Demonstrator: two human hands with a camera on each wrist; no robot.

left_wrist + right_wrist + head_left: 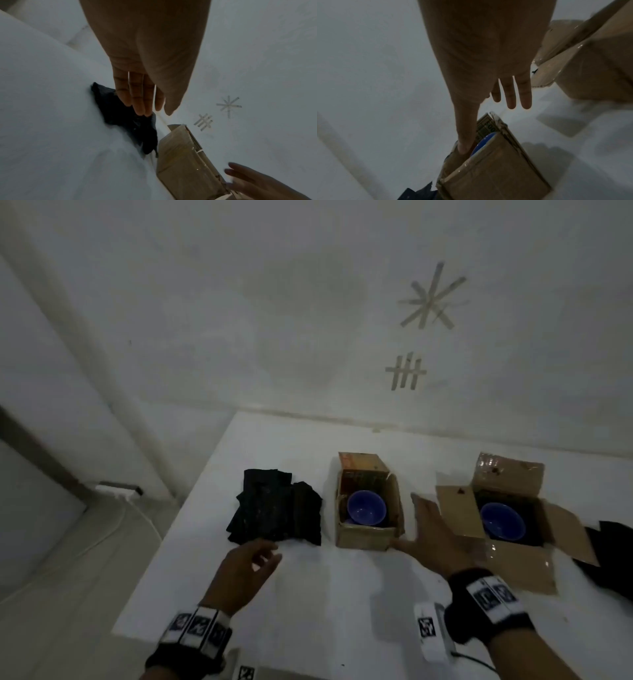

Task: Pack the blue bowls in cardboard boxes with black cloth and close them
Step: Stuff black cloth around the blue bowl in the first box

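A pile of black cloth (274,508) (126,119) lies at the left of the white table (342,594). To its right stands a small open cardboard box (363,537) (181,162) (496,169) with a blue bowl (366,508) (482,143) inside. Further right, a larger box (520,563) (590,74) has its flaps spread and holds a second blue bowl (501,520) on black lining. My left hand (270,553) (147,108) hovers empty at the pile's near edge. My right hand (421,518) (505,105) is spread between the boxes, thumb by the small box's corner.
More black cloth (609,542) lies at the table's far right, past the large box. The table's left edge drops to the floor, where a white cable (130,494) runs. A white wall with tape marks (431,299) stands right behind the table.
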